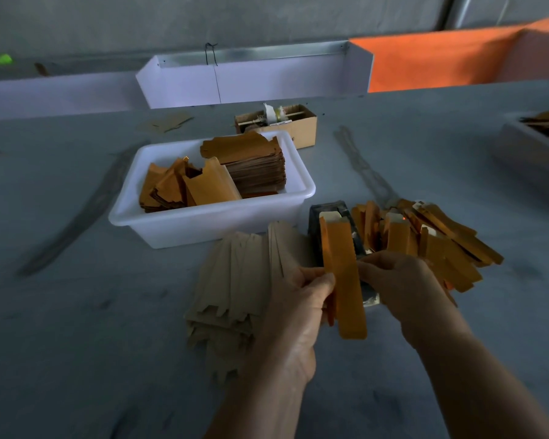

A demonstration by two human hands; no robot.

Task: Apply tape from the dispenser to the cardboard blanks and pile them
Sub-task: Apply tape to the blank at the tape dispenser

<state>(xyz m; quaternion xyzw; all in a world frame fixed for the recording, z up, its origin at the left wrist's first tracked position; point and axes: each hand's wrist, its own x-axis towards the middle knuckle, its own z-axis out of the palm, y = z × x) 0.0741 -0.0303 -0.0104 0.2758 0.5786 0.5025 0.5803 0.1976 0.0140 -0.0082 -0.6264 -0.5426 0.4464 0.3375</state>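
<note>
My left hand (301, 299) pinches a long folded orange cardboard blank (343, 274) by its left edge, holding it over the dark tape dispenser (330, 213). My right hand (396, 280) sits at the blank's right edge, fingers curled by the dispenser; what they grip is hidden. A fanned stack of pale beige blanks (235, 280) lies left of the dispenser, partly under my left hand. A loose pile of orange blanks (431, 242) spreads to the right behind my right hand.
A white plastic bin (203, 220) behind the stack holds more orange blanks and a brown bundle. A small cardboard box (301, 122) stands behind it. Another tray with blanks (526, 141) sits at far right. White and orange panels line the grey table's back.
</note>
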